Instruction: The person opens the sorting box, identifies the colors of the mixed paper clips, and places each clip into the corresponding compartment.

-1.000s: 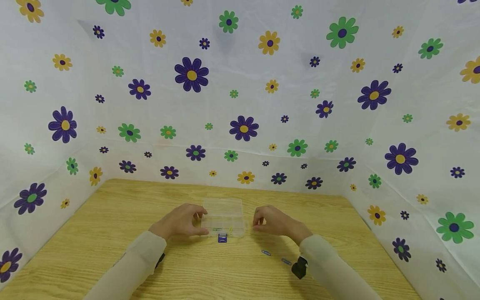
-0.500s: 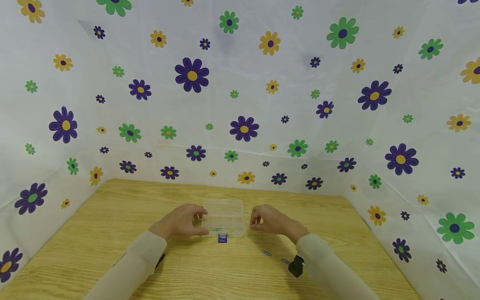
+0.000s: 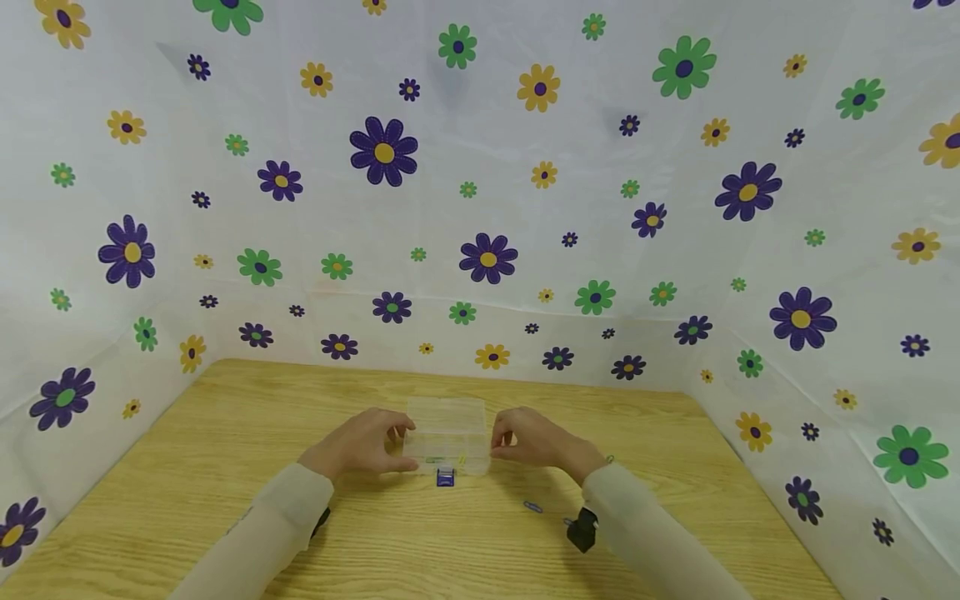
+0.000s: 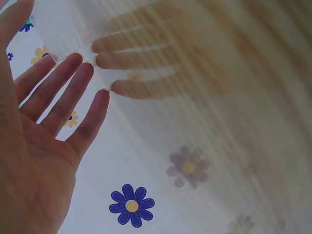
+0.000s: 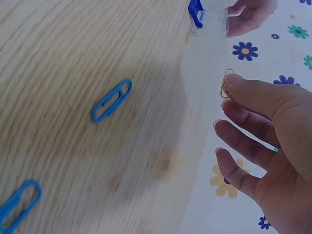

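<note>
From where I stand, far L: person's left hand [image 3: 365, 442], pale sleeve, at L end of a clear plastic rectangular box [image 3: 429, 442]. Its fingers are fairly straight & spread, tips touching that end, thumb at the front L corner; no other item in it. Box sits nr the back edge of the wood-grain tabletop [image 3: 405, 542], well in from both side edges, clear lid [image 3: 447, 413] tipped back open. In the compartments, L to R: green bits [image 3: 434, 460], then yellow bits [image 3: 462, 459]; blue latch [image 3: 446, 477] hangs at the front edge, approx. mid. Just beside the box's R end, right hand [image 3: 536, 437] pinches a yellow wire paperclip [image 5: 223, 87] btwn thumb & index, other fingers loosely spread. Closer to me, R of the box: a blue paperclip [image 3: 532, 506], then a second blue clip [image 5: 12, 204] further R, partly hidden in the head view by a black wrist-worn device [image 3: 582, 531].
</note>
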Tool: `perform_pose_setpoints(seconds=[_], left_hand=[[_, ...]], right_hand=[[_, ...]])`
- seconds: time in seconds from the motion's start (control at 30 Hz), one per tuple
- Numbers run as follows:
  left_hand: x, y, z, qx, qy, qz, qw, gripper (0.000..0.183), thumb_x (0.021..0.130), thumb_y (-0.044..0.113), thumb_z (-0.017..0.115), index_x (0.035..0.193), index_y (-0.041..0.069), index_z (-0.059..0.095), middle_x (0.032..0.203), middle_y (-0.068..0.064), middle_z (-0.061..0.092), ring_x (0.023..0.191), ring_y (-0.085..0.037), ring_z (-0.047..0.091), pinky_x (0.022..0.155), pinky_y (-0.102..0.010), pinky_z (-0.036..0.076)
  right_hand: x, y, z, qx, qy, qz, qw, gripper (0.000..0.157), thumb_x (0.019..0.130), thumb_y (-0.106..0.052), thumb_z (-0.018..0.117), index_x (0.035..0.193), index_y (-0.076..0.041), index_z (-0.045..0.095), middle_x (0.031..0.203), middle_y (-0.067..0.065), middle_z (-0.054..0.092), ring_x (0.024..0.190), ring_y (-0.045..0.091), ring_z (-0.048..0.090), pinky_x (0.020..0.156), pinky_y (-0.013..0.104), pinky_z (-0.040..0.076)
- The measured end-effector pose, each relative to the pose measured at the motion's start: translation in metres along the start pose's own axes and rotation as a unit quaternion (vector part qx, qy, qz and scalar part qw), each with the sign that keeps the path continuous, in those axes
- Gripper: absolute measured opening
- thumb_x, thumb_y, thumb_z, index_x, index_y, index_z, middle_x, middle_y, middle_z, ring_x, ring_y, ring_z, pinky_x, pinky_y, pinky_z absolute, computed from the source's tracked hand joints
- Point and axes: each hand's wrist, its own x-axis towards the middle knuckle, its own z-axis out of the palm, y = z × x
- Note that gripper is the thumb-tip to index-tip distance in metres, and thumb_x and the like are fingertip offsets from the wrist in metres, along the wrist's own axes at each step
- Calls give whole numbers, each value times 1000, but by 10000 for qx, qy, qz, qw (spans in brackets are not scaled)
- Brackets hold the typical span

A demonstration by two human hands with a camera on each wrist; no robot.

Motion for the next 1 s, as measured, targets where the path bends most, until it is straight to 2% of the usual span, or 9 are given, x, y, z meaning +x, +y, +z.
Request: perform_pose_setpoints(seconds=[0.17, 0.5, 1.0], left_hand=[[1, -1, 1, 49, 33, 21, 10000, 67, 81, 54, 83, 123, 4, 70, 105, -4, 74, 95, -18, 67, 87, -41, 58], [0, 0, 1, 21, 53, 47, 10000, 67, 81, 55, 83, 123, 4, 71, 106, -5, 74, 94, -18, 67, 87, -41, 58], [0, 1, -1, 24, 30, 116, 9999, 66, 82, 54, 82, 122, 3, 70, 105, -5, 74, 94, -18, 66, 85, -39, 58]], right_hand=[[6, -3, 1, -1, -43, -43, 10000, 7, 95, -14, 75, 90, -11, 78, 90, -1, 71, 80, 5, 63, 81, 34, 60], [16, -14, 1, -127, -109, -122, 9998, 8, 95, -16, 75, 90, -11, 78, 91, 0, 71, 80, 7, 63, 77, 20, 54], [31, -28, 7, -178, -137, 37, 9997, 9, 95, -17, 74, 91, -11, 78, 94, 0, 71, 84, 12, 65, 78, 21, 53]])
